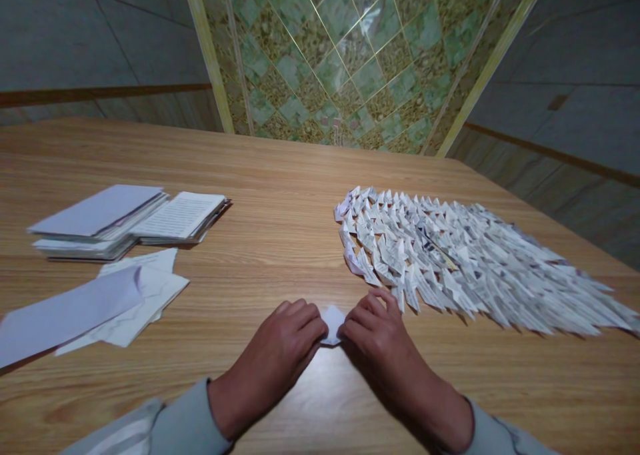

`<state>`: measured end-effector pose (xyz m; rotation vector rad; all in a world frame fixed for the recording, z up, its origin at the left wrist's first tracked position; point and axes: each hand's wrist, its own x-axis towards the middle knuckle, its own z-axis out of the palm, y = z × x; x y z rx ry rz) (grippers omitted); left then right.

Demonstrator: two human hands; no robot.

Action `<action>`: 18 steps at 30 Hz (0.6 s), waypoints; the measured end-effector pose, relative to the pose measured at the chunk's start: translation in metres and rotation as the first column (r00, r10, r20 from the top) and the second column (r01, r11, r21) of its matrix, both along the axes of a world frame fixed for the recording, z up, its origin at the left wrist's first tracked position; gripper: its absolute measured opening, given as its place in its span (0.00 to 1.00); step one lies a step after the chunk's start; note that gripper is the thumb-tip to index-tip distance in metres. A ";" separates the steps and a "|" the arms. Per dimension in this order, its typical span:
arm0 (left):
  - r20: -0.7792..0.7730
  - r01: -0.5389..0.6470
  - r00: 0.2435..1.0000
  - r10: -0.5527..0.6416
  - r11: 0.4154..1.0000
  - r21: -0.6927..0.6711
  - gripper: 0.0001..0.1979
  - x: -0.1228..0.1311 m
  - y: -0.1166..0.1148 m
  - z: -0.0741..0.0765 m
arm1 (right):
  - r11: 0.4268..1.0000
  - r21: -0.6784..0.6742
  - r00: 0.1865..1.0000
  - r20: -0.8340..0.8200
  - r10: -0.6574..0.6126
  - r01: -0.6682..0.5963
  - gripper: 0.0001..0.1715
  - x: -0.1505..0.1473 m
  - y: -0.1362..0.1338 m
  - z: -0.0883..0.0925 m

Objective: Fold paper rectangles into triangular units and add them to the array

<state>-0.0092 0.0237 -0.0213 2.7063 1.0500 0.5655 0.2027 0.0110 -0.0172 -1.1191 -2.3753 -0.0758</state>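
A small folded piece of white paper (333, 323) lies between my hands, low over the wooden table, with its pointed tip facing away from me. My left hand (290, 338) pinches its left side, fingers curled in. On the opposite side, my right hand (375, 331) grips the paper with its fingers bent too. Parts of the paper are hidden behind the fingers. Just beyond my right hand begin rows of folded paper boats (425, 255), many with printed text on them.
Stacked paper sheets (100, 211) and a smaller pile of printed pages (180, 216) stand at the left. Nearer me lie loose sheets (75, 311), overlapping. The wooden table (270, 168) reaches back toward a green tiled wall panel (340, 61).
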 end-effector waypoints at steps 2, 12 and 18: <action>-0.012 -0.013 1.000 0.012 0.997 -0.082 0.07 -0.002 0.000 0.000 | 0.998 -0.056 1.000 0.026 -0.016 0.017 0.10 0.002 0.000 -0.001; -0.010 -0.120 0.993 0.121 0.964 -0.239 0.06 -0.006 0.000 0.008 | 0.956 -0.289 0.991 -0.102 -0.088 0.055 0.08 0.007 -0.004 0.011; -0.019 -0.147 0.989 0.147 0.965 -0.215 0.08 -0.006 0.001 0.008 | 0.942 -0.301 0.984 -0.048 -0.171 0.150 0.08 0.005 -0.003 0.009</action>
